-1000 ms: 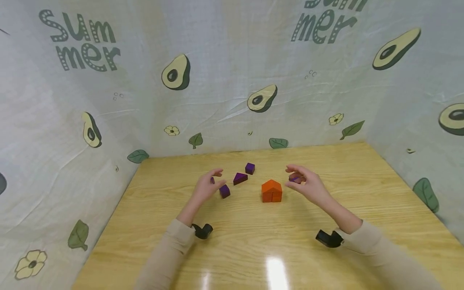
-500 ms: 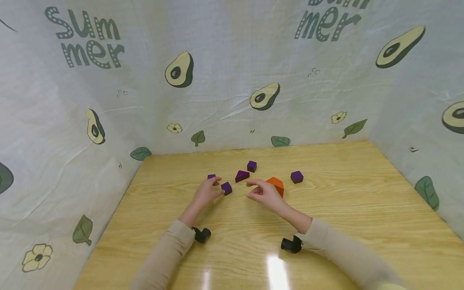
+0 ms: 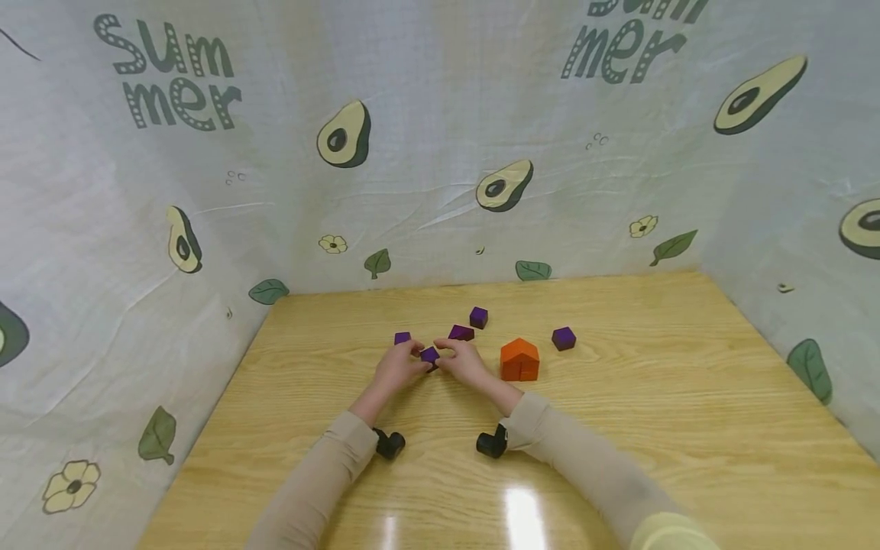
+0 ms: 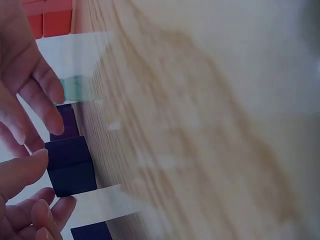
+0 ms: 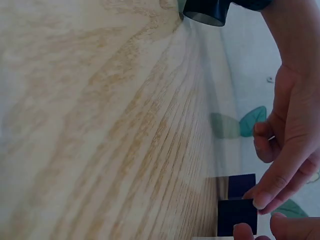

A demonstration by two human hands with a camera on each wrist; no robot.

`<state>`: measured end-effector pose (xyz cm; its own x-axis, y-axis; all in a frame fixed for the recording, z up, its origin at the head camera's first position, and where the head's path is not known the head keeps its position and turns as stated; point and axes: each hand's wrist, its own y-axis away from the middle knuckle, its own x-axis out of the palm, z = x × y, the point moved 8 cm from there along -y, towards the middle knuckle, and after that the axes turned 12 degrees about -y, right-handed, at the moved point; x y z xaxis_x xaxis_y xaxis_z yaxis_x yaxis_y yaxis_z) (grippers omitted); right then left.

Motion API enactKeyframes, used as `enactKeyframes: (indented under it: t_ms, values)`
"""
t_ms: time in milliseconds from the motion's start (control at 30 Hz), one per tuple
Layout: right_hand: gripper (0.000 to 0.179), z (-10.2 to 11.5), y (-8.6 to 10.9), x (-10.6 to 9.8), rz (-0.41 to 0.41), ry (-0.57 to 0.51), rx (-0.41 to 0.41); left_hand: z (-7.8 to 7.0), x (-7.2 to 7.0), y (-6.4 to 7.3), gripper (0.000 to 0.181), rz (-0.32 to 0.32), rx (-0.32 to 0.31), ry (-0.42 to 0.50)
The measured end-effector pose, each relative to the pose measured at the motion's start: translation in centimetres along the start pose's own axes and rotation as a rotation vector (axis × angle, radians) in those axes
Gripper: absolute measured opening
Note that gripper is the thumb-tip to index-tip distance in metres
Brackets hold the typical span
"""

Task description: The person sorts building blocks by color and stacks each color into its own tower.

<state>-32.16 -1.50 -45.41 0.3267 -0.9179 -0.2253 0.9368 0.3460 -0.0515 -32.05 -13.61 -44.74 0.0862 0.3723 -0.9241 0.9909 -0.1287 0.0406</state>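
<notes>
A small purple cube point(image 3: 429, 356) stands on the table between both hands. My left hand point(image 3: 401, 365) pinches its left side, thumb in front and forefinger behind. From the opposite side my right hand point(image 3: 467, 362) reaches in, fingers extended and parted, thumb tip right at the cube. In the left wrist view the same dark cube point(image 4: 72, 170) has the left thumb against its edge; right-hand fingers hover just beyond. A purple triangular block point(image 3: 461, 333) lies behind the right hand, partly covered by it. Another purple cube point(image 3: 402, 337) is partly hidden behind the left hand.
An orange house-shaped stack of blocks point(image 3: 519, 360) stands right of the right hand. One purple cube point(image 3: 479, 317) sits farther back and another purple block point(image 3: 564, 338) to the right. A patterned cloth point(image 3: 426, 153) hangs behind the wooden table point(image 3: 619, 412).
My right hand has left the purple block at right, passed the orange stack and come leftward to the cube at my left hand. The left hand has shifted slightly onto that cube.
</notes>
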Motion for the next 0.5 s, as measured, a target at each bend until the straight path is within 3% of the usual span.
enactKeyframes:
  t_ms: [500]
  values:
    - [0.032,-1.2,-1.3,0.9,0.027,0.046,0.061,0.5,0.2,-0.4,0.029,0.044,0.014,0.020]
